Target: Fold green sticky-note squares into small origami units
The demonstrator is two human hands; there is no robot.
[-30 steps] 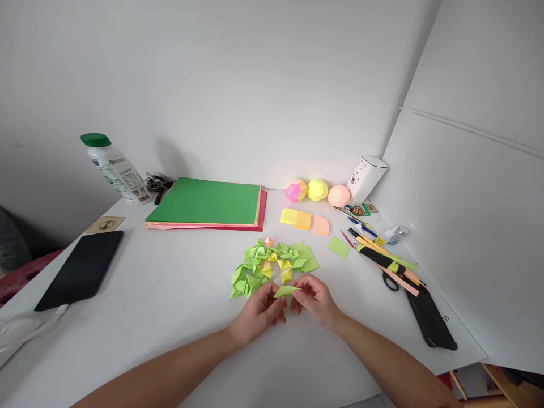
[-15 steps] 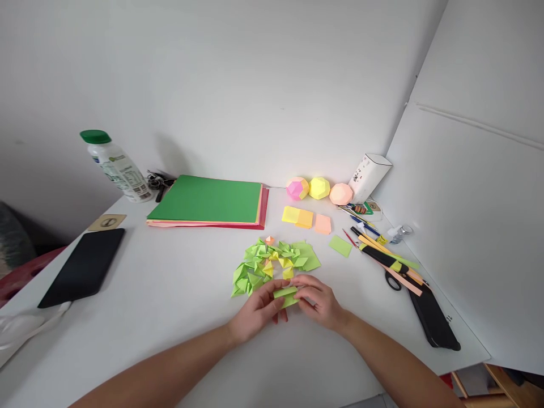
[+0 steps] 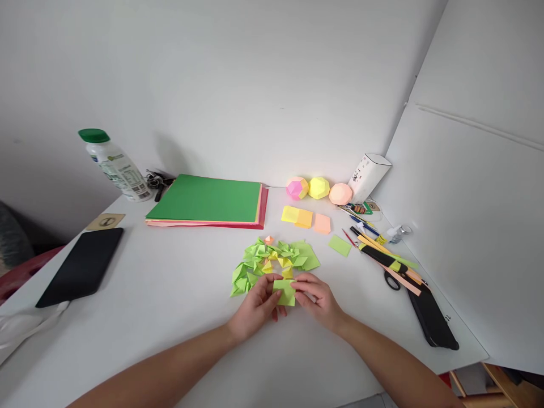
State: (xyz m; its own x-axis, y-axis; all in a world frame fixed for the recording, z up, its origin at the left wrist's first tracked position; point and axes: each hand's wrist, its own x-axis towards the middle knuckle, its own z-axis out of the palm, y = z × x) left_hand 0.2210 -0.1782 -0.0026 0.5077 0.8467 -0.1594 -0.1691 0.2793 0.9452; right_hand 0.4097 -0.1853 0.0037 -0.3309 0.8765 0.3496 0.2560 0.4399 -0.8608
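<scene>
A small light-green paper square (image 3: 285,292) is pinched between both my hands just above the white table (image 3: 178,289). My left hand (image 3: 255,309) grips its left edge with thumb and fingers closed. My right hand (image 3: 318,299) holds its right edge, fingers curled. Right behind the hands lies a heap of folded green and yellow paper pieces (image 3: 272,262), with a tiny orange piece (image 3: 268,239) at its far edge.
A stack of coloured paper sheets (image 3: 208,202) with green on top lies at the back, beside a bottle (image 3: 114,165) and keys (image 3: 156,182). Sticky notes (image 3: 297,216), three paper balls (image 3: 318,189), pens and scissors (image 3: 385,258) lie to the right. A black phone (image 3: 80,266) lies left.
The green paper was a thin folded strip held edge-on; it is now opened out flatter into a square facing up between my fingers. Both hands have stayed in nearly the same place.
</scene>
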